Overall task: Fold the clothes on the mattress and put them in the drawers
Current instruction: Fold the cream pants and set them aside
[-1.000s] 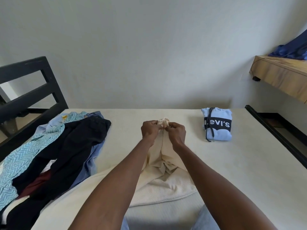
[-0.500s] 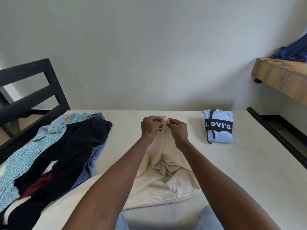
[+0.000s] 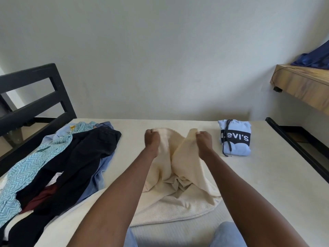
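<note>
1. Cream knit fabric, the cream garment [image 3: 179, 168], is lying on the mattress [image 3: 267, 175] directly in front of the person, its far edge lifted and its near part bunching toward the person's lap.
2. The left hand [image 3: 151, 139] is gripping one raised corner of that garment in a closed fist; the right hand [image 3: 204, 140] is gripping the other corner the same way. The two fists are sitting apart, with the cloth sagging in a fold between them.
3. Judgement: the person is spreading this piece out for its first fold; no crease is showing in it yet.
4. Done so far, as far as is visible: one folded light-blue hoodie [image 3: 235, 138], logo panel up and drawstring trailing over it, is resting on the mattress to the right of the hands, near the far edge. It is not yet sitting in any drawer.
5. Left to do: a pile of unfolded clothes [image 3: 62, 166] is lying at the left, well apart from the cream piece. It is including a teal zigzag-print item, a black garment on top, something pale blue beneath and a dark red scrap.
6. No drawers are showing in this view, so the putting-away stage cannot be checked.
7. Estimate: the task is sitting in its early part, with one item folded, one in hand and several waiting.
8. Surroundings: a black bed frame [image 3: 35, 97] is standing at the left and a wooden shelf [image 3: 302, 82] is hanging on the right wall.
</note>
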